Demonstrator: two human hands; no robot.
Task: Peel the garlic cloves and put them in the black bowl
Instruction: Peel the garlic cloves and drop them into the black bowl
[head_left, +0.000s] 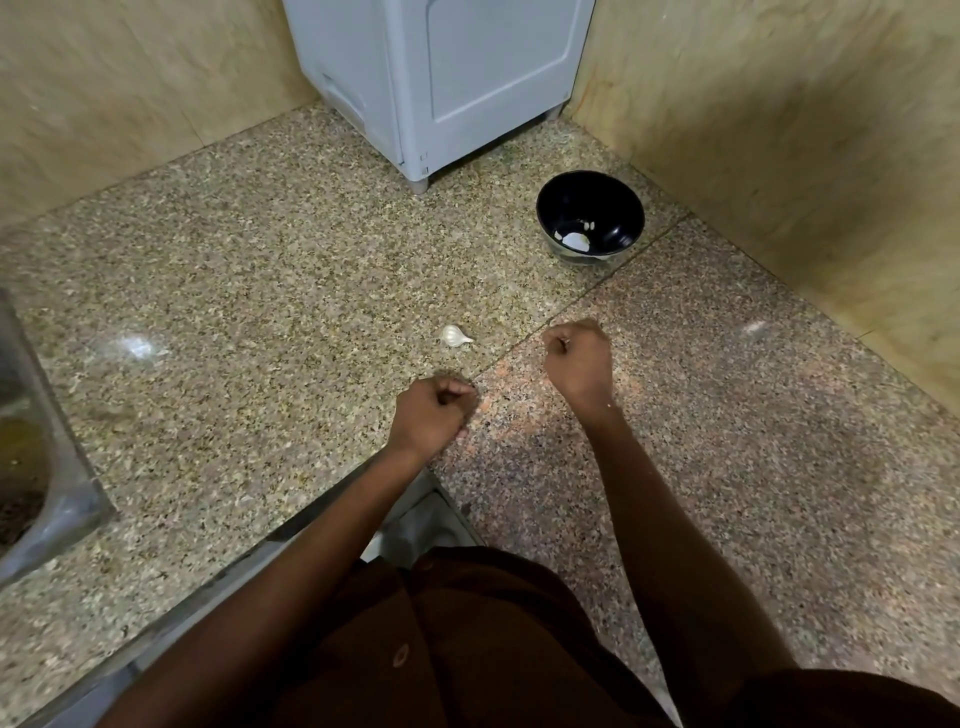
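Both hands are hovering over the granite countertop (260, 270), fists curled. Left hand (434, 410) is sitting nearer the counter edge, fingers folded in, thumb pressing against the index finger; can't tell whether anything is pinched inside. Right hand (577, 364) is sitting further out, also curled tight, with something small and pale showing at the fingertips, too small to identify.

Garlic bulb (455, 336) is lying on its side on the counter, unpeeled, tip pointing right, between the two hands and just beyond the left one, touching neither.

Black bowl (590, 217) is standing upright well beyond the right hand, near the wall corner, apart from the bulb. White pieces (574, 240) are lying in its bottom; can't tell peeled cloves from skins.

A pale grey appliance (441, 83) is standing at the back, left of the bowl. A steel sink (31, 441) is showing at the left edge.
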